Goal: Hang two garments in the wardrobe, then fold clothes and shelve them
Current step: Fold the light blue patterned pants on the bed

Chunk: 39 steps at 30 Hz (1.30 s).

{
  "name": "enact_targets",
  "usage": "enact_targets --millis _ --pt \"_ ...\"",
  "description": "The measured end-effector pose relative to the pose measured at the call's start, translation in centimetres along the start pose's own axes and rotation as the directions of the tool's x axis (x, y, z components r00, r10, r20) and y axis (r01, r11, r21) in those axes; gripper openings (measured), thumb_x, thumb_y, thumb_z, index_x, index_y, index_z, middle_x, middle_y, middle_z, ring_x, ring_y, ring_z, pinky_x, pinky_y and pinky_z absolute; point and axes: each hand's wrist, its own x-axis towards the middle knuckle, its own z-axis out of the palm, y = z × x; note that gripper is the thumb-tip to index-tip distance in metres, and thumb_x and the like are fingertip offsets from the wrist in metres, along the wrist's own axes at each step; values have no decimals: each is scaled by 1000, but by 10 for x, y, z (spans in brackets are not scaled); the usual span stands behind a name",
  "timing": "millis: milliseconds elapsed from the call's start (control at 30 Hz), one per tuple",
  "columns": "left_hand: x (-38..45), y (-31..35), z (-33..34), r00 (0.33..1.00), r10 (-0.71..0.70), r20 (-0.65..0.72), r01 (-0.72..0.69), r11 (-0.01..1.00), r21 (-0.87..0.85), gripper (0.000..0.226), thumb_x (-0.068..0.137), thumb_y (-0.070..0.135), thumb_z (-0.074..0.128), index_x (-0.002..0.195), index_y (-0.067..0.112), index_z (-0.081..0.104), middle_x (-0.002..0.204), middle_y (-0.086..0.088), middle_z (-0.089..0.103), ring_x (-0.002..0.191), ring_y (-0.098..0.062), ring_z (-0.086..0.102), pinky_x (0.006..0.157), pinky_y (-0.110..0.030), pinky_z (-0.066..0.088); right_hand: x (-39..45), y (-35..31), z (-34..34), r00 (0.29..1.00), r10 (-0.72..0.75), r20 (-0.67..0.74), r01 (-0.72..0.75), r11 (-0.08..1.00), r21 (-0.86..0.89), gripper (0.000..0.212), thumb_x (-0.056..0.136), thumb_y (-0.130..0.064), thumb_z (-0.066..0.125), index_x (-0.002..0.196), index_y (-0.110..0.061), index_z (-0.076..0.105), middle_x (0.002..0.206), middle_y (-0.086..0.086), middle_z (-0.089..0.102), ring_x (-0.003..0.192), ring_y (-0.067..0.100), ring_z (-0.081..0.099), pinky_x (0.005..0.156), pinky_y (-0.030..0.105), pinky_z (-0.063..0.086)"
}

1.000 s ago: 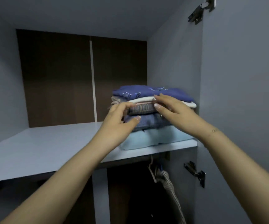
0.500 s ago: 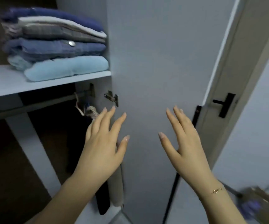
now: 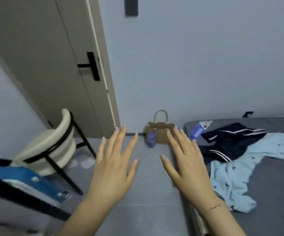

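- Both hands are held out flat, fingers spread, holding nothing: left hand [image 3: 113, 169], right hand [image 3: 188, 167].
- On the bed [image 3: 274, 193], right of the right hand, lie a light blue garment [image 3: 236, 172] and, farther, a dark garment [image 3: 230, 142], touching each other.
- Half a second ago the view showed the wardrobe and its folded stack; now it shows the door [image 3: 52, 65], chair [image 3: 52, 145] and bag [image 3: 160, 133].

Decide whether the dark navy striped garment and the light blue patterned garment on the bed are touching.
Touching. The head view shows the dark navy striped garment lying over the edge of the light blue patterned garment, with no gap between them.
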Motion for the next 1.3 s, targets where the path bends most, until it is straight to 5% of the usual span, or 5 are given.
enact_targets --millis 400,667,933,1100,1300 --pt "152 238 190 887 379 263 -306 911 -277 54 93 33 58 145 20 45 155 -9 32 143 -29 32 113 -50 25 -76 300 -71 844 535 49 -527 842 -114 54 102 -41 38 152 -30 20 158 -17 1 147 1 1 120 23 -5" --pt "263 312 336 706 587 396 -415 796 -440 56 99 38 46 150 21 32 160 -3 19 148 -24 18 118 -41 18 -60 425 -36 610 790 59 -792 608 53 48 101 -40 44 147 -32 35 150 -24 22 134 -4 25 113 18 20" --pt "333 382 542 187 806 562 -599 547 -586 55 102 41 39 153 30 20 163 6 5 149 -12 5 119 -32 11 -68 565 95 135 965 224 -962 74 263 43 94 -17 61 136 -13 51 131 3 52 123 22 48 98 22 38" --pt "322 412 650 -201 820 536 -761 214 -613 52 103 34 37 153 28 21 163 2 -4 150 -14 -6 120 -38 -3 -111 594 196 -137 938 318 -968 -194 156 97 81 -52 70 155 -24 14 161 -1 8 147 28 11 117 45 23" --pt "286 420 732 -317 755 574 -708 214 -673 58 99 38 45 152 33 22 162 6 -9 149 -14 -12 119 -46 -7 -141 603 275 -182 976 121 -983 -178 -46 65 84 -49 64 136 -13 46 141 5 43 124 33 34 92 43 45"
